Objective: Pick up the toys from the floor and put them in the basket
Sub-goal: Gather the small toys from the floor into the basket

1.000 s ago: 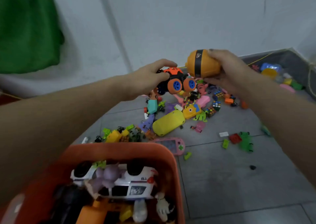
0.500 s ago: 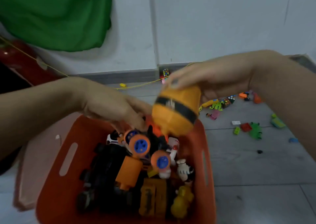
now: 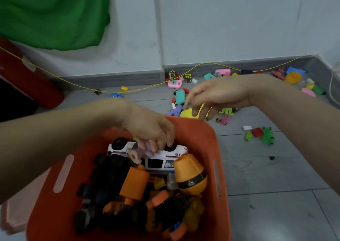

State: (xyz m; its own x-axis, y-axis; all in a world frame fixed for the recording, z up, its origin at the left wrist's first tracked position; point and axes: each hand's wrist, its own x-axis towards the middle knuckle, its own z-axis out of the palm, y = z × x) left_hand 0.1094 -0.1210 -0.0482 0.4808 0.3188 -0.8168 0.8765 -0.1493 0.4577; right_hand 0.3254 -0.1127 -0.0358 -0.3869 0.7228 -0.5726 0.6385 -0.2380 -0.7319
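**Orange toy now in the basket**

Half a second ago the right hand (image 3: 219,95) held the orange egg toy (image 3: 190,174). Now it lies inside the one orange basket (image 3: 206,136). Both grips are loose and hold nothing; the left hand (image 3: 150,130) touches the white car (image 3: 158,159). Two puzzle cubes (image 3: 172,74) sit by the wall.

Dim, soft, blurred, wide-angle edges

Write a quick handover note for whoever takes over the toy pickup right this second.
Left hand: over the basket, fingers down on the white toy car; nothing gripped.
Right hand: open, empty, beyond the basket's far rim, above the floor toys.
Done: orange barrel toy and many others lie in the basket.
Left: yellow toy, teal toy, pink camera, cubes by the wall, green pieces on the right.
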